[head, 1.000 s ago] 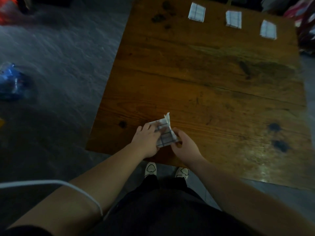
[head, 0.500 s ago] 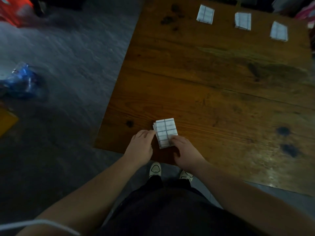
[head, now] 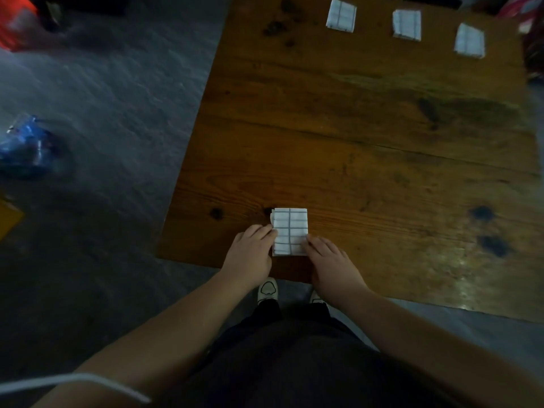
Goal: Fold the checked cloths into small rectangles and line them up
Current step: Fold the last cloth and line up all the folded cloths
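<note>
Fingers (head: pixel 268 230) of my left hand (head: pixel 250 248) lie loosely extended against the left edge of the folded checked cloth (head: pixel 290 228), their tips touching it and gripping nothing. The cloth lies flat as a small rectangle close to the near edge of the wooden table (head: pixel 368 148), right in front of me. On its other side the fingers (head: pixel 309 240) of my right hand (head: pixel 331 259) rest just as slackly on its lower right corner, pressing rather than pinching.

I judge the folding of this piece to be done, and I am squaring and flattening it. Its layers show slightly stepped along the left edge, so a firm press there seems wise first. Far across the table, three finished cloths sit in a row near the far edge: the left one (head: pixel 341 15), the middle one (head: pixel 407 24) and the right one (head: pixel 469 40), each apart from its neighbour. The next move, as I see it, calls for lifting this rectangle without letting it spring open and setting it into that line, matching the spacing.

I can read no brand, label or writing anywhere; the cloths bear only dark grid lines on white
</note>
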